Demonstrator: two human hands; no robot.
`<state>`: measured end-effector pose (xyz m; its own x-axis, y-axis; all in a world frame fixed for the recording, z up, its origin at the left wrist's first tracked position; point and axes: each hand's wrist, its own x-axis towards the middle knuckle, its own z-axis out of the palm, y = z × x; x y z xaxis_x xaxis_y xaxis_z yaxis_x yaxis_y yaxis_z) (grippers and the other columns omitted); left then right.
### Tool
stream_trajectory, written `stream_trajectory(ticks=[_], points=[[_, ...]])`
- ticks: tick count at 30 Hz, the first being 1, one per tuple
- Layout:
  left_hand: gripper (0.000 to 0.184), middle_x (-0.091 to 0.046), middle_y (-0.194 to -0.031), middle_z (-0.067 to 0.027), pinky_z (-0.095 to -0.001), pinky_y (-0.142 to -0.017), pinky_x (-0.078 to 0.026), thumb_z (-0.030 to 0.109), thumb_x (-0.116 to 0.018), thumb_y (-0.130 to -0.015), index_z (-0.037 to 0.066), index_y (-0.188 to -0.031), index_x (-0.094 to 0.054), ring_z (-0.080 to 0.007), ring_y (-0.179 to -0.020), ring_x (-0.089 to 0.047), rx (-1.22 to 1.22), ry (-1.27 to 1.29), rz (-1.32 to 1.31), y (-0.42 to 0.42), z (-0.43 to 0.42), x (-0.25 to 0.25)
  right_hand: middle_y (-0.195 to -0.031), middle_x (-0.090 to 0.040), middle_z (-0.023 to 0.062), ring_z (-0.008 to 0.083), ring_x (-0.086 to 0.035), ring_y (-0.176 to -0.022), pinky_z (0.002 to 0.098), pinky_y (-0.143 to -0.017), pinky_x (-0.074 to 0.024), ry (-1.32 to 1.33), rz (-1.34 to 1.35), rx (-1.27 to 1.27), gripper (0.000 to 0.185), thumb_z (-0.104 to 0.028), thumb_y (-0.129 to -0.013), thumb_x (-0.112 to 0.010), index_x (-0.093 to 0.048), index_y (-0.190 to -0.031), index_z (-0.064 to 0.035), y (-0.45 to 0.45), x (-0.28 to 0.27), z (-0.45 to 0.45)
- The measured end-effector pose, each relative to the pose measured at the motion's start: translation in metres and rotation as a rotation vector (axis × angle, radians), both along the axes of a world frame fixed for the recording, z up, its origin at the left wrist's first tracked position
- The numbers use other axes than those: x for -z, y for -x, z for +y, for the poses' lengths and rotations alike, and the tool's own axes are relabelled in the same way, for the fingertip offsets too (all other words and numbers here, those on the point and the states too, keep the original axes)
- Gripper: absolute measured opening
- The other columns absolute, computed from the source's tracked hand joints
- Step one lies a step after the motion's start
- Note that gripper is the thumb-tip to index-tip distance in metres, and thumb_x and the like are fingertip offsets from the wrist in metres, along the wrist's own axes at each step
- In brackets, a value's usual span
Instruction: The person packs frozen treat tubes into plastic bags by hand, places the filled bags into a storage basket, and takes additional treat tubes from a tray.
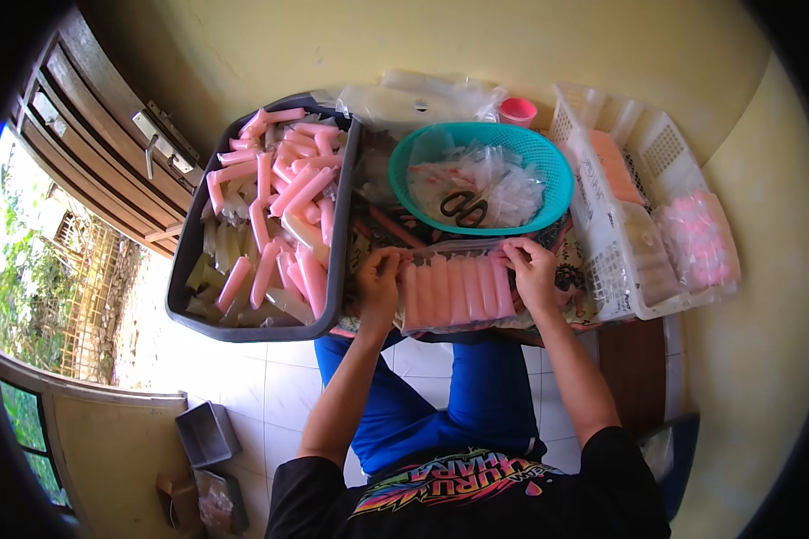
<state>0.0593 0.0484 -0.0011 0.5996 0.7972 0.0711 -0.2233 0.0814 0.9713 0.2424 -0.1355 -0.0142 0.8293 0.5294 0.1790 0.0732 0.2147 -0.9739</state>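
Note:
Between my hands lies a clear plastic bag (458, 289) with a row of several pink ice pops inside, side by side. My left hand (379, 277) pinches its upper left corner, and my right hand (530, 268) grips the upper right corner. To the left, a dark grey tub (354, 180) holds a heap of loose pink ice pops (310, 190) and some pale yellowish ones. Just beyond the bag stands a teal oval basket (562, 184) with clear plastic bags (512, 184) in it. Black-handled scissors (464, 208) rest on top of these.
At the right stands a white perforated crate (607, 260) with packed bags, including a pink bundle (697, 238). A pink cup (517, 110) and plastic sheeting (422, 97) lie against the wall. A wooden door (108, 126) is at the left. Grey bins (208, 433) sit on the floor.

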Motion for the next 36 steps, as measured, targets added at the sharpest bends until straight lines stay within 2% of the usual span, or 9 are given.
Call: stream_trajectory(ticks=[5, 9, 17, 26, 28, 30, 33, 35, 36], points=[[0.014, -0.071, -0.104, -0.0097, -0.0266, -0.09, -0.053, 0.003, -0.057, -0.1, -0.003, -0.106, -0.069, -0.014, -0.095, -0.067, 0.047, -0.209, 0.11, 0.008, 0.009, 0.01, -0.098, -0.07, 0.0122, 0.0192, -0.071, -0.088, 0.0319, -0.081, -0.0626, -0.014, 0.039, -0.042, 0.01, 0.001, -0.096, -0.064, -0.068, -0.101, 0.0085, -0.007, 0.014, 0.001], [0.014, -0.073, -0.102, -0.0095, -0.0275, -0.089, -0.053, 0.002, -0.06, -0.097, -0.003, -0.105, -0.07, -0.0167, -0.097, -0.068, 0.042, -0.242, 0.125, 0.007, 0.015, 0.023, -0.097, -0.071, 0.0114, 0.0181, -0.071, -0.089, 0.0317, -0.082, -0.062, -0.02, 0.006, -0.055, 0.009, 0.001, -0.096, -0.064, -0.069, -0.099, 0.0078, -0.011, 0.018, -0.001], [0.015, -0.075, -0.099, -0.0116, -0.0281, -0.086, -0.055, 0.001, -0.06, -0.097, -0.003, -0.104, -0.072, -0.0193, -0.092, -0.072, 0.045, -0.457, 0.173, 0.017, 0.016, 0.013, -0.093, -0.074, 0.0083, 0.0124, -0.069, -0.087, 0.0259, -0.081, -0.0537, 0.242, -0.227, -0.07, 0.005, 0.004, -0.092, -0.066, -0.07, -0.096, 0.0046, -0.01, 0.002, -0.012], [0.017, -0.076, -0.102, -0.0124, -0.0299, -0.088, -0.056, -0.003, -0.06, -0.092, 0.0, -0.1, -0.075, -0.0221, -0.094, -0.073, 0.053, -0.589, 0.193, 0.021, 0.02, 0.013, -0.095, -0.072, 0.0093, 0.0135, -0.068, -0.087, 0.0263, -0.078, -0.0527, 0.269, -0.254, -0.105, 0.005, 0.005, -0.091, -0.066, -0.069, -0.094, 0.0046, -0.014, 0.006, -0.016], [0.016, -0.075, -0.107, -0.0133, -0.0319, -0.09, -0.057, -0.003, -0.063, -0.088, 0.001, -0.097, -0.076, -0.026, -0.098, -0.074, 0.055, -0.852, 0.187, 0.023, 0.024, 0.013, -0.097, -0.072, 0.0098, 0.0136, -0.068, -0.089, 0.0267, -0.078, -0.0525, 0.257, -0.273, -0.106, 0.004, 0.005, -0.091, -0.065, -0.068, -0.094, 0.005, -0.016, 0.012, -0.016], [0.017, -0.075, -0.109, -0.0131, -0.0326, -0.09, -0.057, -0.003, -0.063, -0.087, 0.002, -0.096, -0.076, -0.0269, -0.099, -0.073, 0.058, -0.904, 0.219, 0.028, 0.023, 0.013, -0.099, -0.071, 0.0103, 0.0138, -0.067, -0.091, 0.027, -0.079, -0.0524, 0.247, -0.292, -0.107, 0.004, 0.005, -0.09, -0.065, -0.068, -0.094, 0.0054, -0.016, 0.013, -0.016], [0.019, -0.074, -0.113, -0.0138, -0.0338, -0.091, -0.058, -0.005, -0.063, -0.084, 0.003, -0.095, -0.077, -0.0282, -0.101, -0.073, 0.073, -0.977, 0.268, 0.033, 0.022, 0.012, -0.102, -0.071, 0.0142, 0.0191, -0.069, -0.094, 0.0301, -0.08, -0.0527, 0.271, -0.301, -0.124, 0.006, 0.005, -0.088, -0.066, -0.067, -0.093, 0.0056, -0.013, 0.008, -0.018], [0.022, -0.073, -0.114, -0.0146, -0.0343, -0.092, -0.058, -0.009, -0.063, -0.082, 0.003, -0.095, -0.077, -0.0285, -0.103, -0.072, 0.086, -0.999, 0.284, 0.034, 0.022, 0.012, -0.107, -0.071, 0.0177, 0.0261, -0.07, -0.099, 0.0336, -0.085, -0.053, 0.326, -0.514, -0.079, 0.008, 0.004, -0.086, -0.066, -0.068, -0.094, 0.005, -0.01, 0.002, -0.018], [0.023, -0.073, -0.114, -0.0146, -0.0344, -0.092, -0.058, -0.009, -0.062, -0.081, 0.003, -0.095, -0.077, -0.0286, -0.102, -0.072, 0.084, -1.025, 0.294, 0.035, 0.022, 0.012, -0.107, -0.071, 0.0177, 0.0261, -0.07, -0.099, 0.0336, -0.085, -0.053, 0.327, -0.513, -0.078, 0.008, 0.004, -0.086, -0.066, -0.068, -0.094, 0.005, -0.009, 0.0, -0.019]])
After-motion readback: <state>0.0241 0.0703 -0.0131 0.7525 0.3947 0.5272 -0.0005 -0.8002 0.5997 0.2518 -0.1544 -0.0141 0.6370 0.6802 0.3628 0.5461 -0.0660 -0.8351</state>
